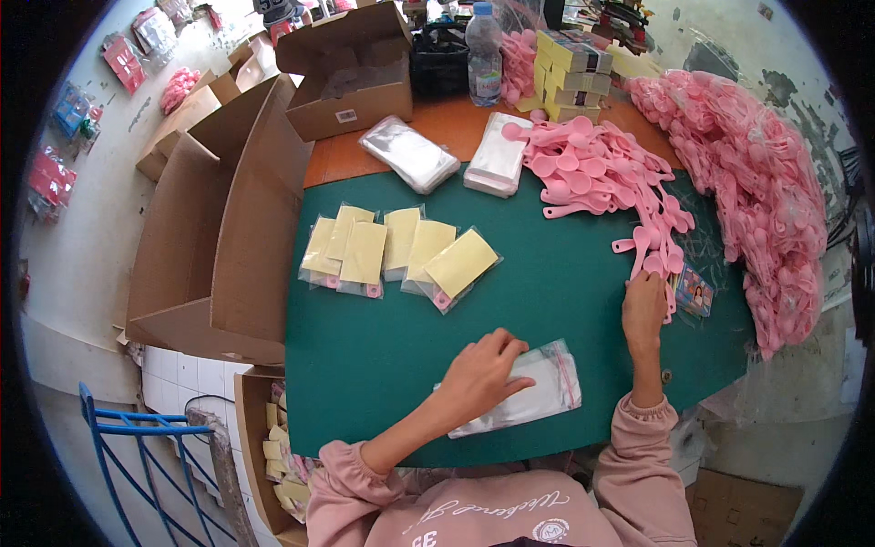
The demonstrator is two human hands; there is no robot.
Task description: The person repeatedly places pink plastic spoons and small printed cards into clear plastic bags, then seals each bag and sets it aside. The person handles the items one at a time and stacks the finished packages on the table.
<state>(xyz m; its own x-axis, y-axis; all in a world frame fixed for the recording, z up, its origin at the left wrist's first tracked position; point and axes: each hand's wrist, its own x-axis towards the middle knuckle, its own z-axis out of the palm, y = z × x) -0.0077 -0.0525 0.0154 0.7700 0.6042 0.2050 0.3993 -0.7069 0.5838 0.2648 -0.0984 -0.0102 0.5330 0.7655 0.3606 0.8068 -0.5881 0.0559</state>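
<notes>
My left hand rests over a small stack of clear plastic bags near the table's front edge. Its thumb stands apart from the bent fingers, and nothing shows gripped in it. At the right, my right hand reaches to the near end of the pile of pink measuring spoons, fingertips closed on a pink spoon. Beside that hand lie printed picture cards. Several filled bags, each with a pale yellow card and pink spoon parts showing, lie at the left.
Two stacks of clear bags lie toward the back. Beyond them are a water bottle, bundled cards and an open carton. A big sack of pink spoons lines the right edge. A tall carton borders the left.
</notes>
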